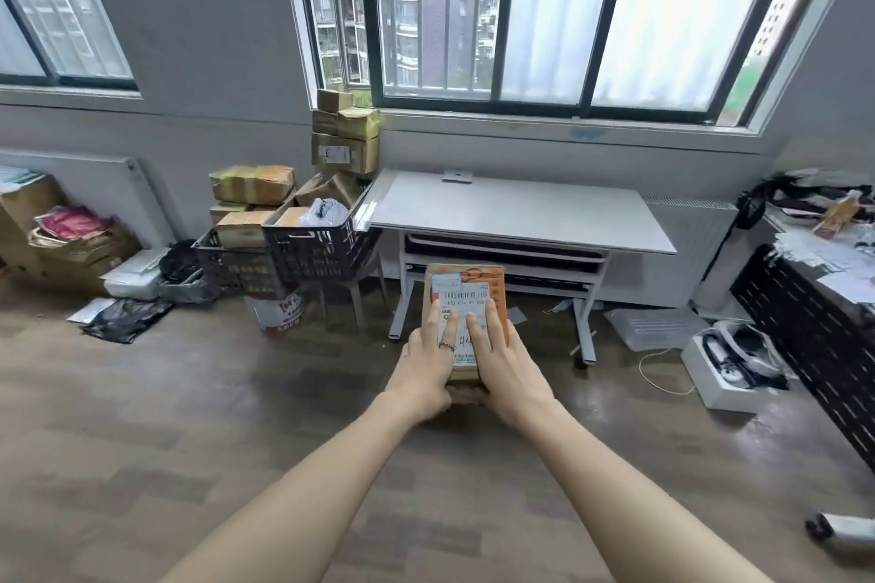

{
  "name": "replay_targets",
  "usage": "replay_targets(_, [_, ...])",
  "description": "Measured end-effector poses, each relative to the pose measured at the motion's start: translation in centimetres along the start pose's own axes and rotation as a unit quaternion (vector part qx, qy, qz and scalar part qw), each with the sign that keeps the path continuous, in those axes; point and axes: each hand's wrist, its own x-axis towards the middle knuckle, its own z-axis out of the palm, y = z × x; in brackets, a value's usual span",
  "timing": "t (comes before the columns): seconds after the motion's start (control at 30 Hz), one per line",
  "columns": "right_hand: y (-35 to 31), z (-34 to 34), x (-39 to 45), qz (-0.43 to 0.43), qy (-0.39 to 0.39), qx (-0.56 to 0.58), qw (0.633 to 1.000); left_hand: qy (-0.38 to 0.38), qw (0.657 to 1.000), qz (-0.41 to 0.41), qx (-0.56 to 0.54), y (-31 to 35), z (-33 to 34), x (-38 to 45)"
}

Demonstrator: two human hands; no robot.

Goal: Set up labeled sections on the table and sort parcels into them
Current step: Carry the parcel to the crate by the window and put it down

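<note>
Both hands on this one: my left hand [428, 362] and right hand [499, 357] are clamped on the parcel [466, 298] from either side, fingers laid flat and fairly spread across the white shipping label [466, 315] on top, thumbs tucked somewhere underneath where I can't see them. So it's a press-and-sandwich hold, not a real wrap-around grip. The box is out at arm's length in mid-air, over the floor, well short of the table [521, 213], which sits under the window with nothing on it that I can make out, no section labels yet as far as I can tell.

What could go sideways from here, imo:

- I'm holding the near end only. The far end sticks out past my fingertips, so if the contents are heavy up front it could tip forward and slide out.
- My fingers are covering half the label, so I could misread it and drop it in the wrong section.
- The floor near the table legs has clutter and a loose cord [658, 369], easy to trip on while staring at the box.
- The stacked boxes [345, 137] over the black crates [312, 246] look wobbly; bump those and it's an avalanche.
</note>
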Motion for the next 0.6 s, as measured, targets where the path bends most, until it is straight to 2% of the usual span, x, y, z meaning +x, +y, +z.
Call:
replay_targets(0.23, [1.5,-0.3,13.6,0.017,-0.031,0.005,0.999,0.001,1.000,0.005,-0.006,-6.8,-1.4,12.3])
replay_targets(0.6, [5.2,0.5,31.1,0.021,-0.001,0.052,0.998,-0.003,1.000,0.019,-0.010,-14.9,-2.8,28.7])
